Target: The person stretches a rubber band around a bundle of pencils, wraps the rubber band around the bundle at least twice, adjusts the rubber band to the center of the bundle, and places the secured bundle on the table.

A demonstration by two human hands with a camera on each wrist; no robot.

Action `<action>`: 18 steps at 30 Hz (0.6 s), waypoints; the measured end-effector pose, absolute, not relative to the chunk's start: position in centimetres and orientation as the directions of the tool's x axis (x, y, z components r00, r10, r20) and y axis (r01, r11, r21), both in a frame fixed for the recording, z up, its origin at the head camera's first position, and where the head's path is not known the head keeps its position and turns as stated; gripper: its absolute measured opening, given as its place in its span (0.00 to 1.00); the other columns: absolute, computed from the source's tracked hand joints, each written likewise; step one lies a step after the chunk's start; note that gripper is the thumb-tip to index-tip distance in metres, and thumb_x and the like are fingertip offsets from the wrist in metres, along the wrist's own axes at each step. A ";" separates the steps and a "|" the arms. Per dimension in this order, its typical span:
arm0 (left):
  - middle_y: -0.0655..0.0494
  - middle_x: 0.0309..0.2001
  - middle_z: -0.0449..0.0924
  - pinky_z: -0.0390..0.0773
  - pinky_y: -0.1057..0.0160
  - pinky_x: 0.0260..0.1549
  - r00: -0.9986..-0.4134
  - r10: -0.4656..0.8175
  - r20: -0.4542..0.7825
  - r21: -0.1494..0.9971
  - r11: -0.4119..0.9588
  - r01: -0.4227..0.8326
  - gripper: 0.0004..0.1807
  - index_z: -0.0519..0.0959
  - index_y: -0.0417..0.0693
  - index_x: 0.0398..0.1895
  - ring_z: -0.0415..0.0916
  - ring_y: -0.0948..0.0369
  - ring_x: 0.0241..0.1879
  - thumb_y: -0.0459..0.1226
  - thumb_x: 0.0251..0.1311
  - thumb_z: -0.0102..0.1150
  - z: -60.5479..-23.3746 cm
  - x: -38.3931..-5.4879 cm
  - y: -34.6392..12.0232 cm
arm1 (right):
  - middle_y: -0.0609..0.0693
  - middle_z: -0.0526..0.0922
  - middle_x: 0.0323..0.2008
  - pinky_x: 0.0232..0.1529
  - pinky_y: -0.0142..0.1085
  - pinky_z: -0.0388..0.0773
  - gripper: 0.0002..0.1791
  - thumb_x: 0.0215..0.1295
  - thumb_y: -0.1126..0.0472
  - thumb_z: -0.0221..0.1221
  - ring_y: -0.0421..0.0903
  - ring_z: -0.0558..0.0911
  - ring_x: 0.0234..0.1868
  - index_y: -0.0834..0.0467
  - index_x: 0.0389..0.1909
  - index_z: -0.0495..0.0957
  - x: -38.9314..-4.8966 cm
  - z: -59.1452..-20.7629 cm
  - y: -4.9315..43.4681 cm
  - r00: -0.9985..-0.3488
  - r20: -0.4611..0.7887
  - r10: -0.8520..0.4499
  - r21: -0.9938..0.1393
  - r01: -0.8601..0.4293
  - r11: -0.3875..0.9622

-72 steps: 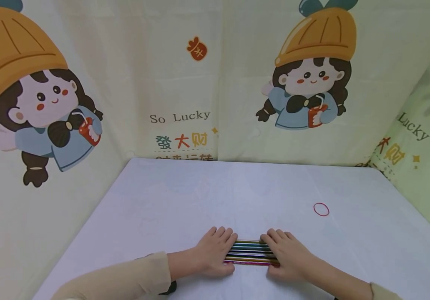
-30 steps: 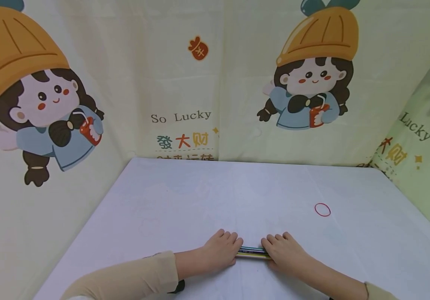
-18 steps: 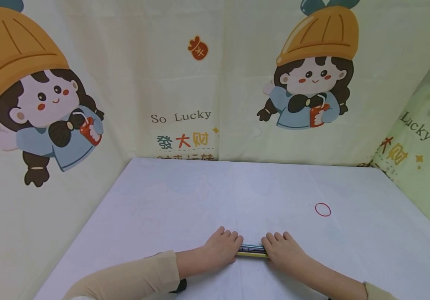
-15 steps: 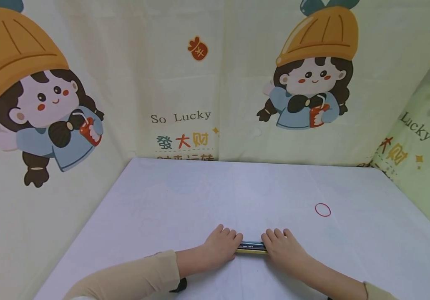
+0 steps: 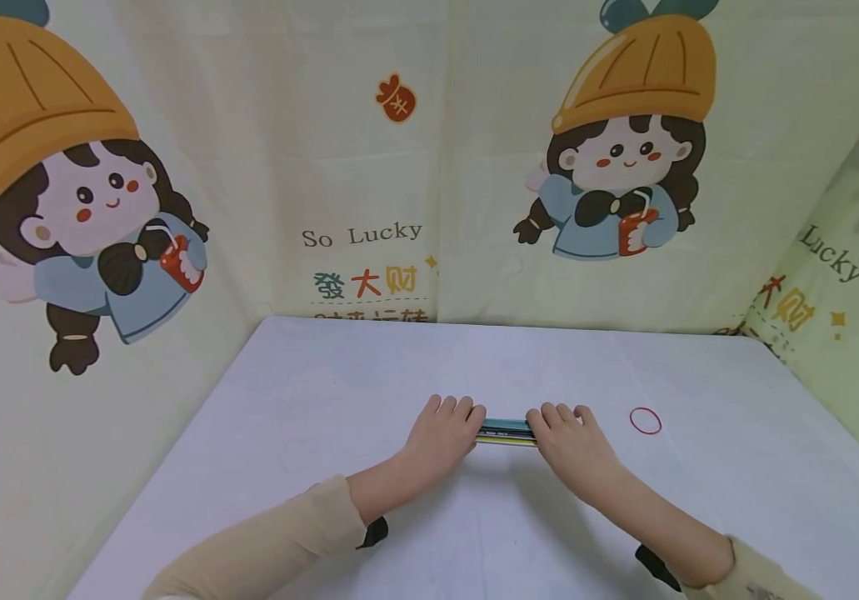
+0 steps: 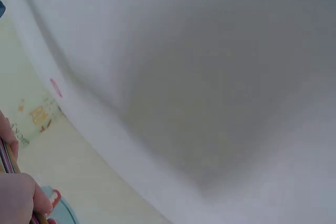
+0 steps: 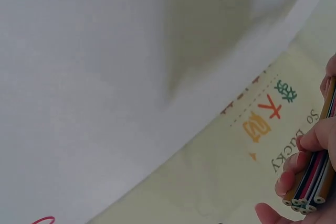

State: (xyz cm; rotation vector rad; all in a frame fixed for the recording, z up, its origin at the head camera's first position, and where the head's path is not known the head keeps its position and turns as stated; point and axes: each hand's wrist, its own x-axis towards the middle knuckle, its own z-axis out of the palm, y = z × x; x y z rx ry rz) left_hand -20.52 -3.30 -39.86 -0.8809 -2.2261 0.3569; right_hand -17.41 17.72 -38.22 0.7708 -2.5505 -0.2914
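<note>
A bundle of coloured pencils (image 5: 506, 432) is held level above the table, side to side between two hands. The left hand (image 5: 440, 433) grips its left end, fingers curled over the top. At the other end, the right hand (image 5: 575, 442) curls round the pencils in the same way. Only a short middle stretch shows between them in the head view. In the right wrist view, several pencil ends (image 7: 304, 203) stick out past the right hand's fingers. The left wrist view catches just part of the left hand (image 6: 16, 198) and a bit of the bundle at the lower left.
A white-covered table (image 5: 369, 367) lies below, with both arms' shadows on it. A red circle (image 5: 645, 408) is marked on it to the right of the right hand. A printed cloth (image 5: 474, 183) with cartoon figures hangs behind.
Earlier the pencils lay in a wide flat row between both hands. The hands squeezed them into a narrower bundle, then raised it and moved it forward, away from the body.
</note>
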 end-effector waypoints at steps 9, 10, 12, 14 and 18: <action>0.59 0.27 0.72 0.66 0.70 0.24 -0.530 0.655 0.538 -0.449 0.755 0.478 0.13 0.72 0.50 0.34 0.67 0.64 0.24 0.45 0.51 0.62 -38.6 -21.8 -2.7 | 0.52 0.67 0.27 0.38 0.47 0.70 0.21 0.45 0.65 0.68 0.49 0.70 0.31 0.61 0.37 0.66 -18.5 -37.4 17.5 -0.769 0.361 -0.528 0.289 -0.446 0.847; 0.59 0.26 0.72 0.66 0.70 0.22 -0.521 0.656 0.546 -0.450 0.755 0.478 0.12 0.72 0.49 0.33 0.67 0.64 0.23 0.44 0.51 0.62 -38.5 -21.9 -2.7 | 0.52 0.67 0.28 0.38 0.47 0.70 0.21 0.45 0.65 0.68 0.49 0.70 0.32 0.61 0.37 0.67 -18.6 -37.4 17.4 -0.771 0.360 -0.526 0.287 -0.445 0.848; 0.58 0.24 0.72 0.66 0.71 0.21 -0.499 0.656 0.566 -0.454 0.753 0.476 0.11 0.72 0.49 0.32 0.66 0.64 0.21 0.43 0.51 0.61 -38.6 -22.2 -2.8 | 0.52 0.68 0.28 0.38 0.47 0.71 0.21 0.46 0.65 0.68 0.50 0.71 0.33 0.61 0.38 0.67 -18.7 -37.3 17.4 -0.773 0.359 -0.523 0.282 -0.444 0.851; 0.58 0.24 0.72 0.66 0.71 0.20 -0.476 0.656 0.585 -0.463 0.752 0.468 0.09 0.72 0.49 0.31 0.66 0.64 0.21 0.42 0.52 0.60 -38.6 -22.5 -2.8 | 0.52 0.68 0.29 0.39 0.48 0.71 0.22 0.46 0.64 0.69 0.50 0.71 0.33 0.61 0.38 0.67 -18.8 -37.2 17.3 -0.776 0.359 -0.518 0.278 -0.441 0.853; 0.58 0.23 0.71 0.65 0.70 0.18 -0.444 0.655 0.612 -0.477 0.753 0.453 0.07 0.71 0.50 0.31 0.65 0.64 0.20 0.41 0.53 0.57 -38.9 -23.0 -3.0 | 0.53 0.70 0.31 0.40 0.48 0.71 0.23 0.45 0.63 0.69 0.50 0.72 0.35 0.60 0.40 0.68 -19.0 -37.1 17.1 -0.779 0.361 -0.513 0.275 -0.437 0.856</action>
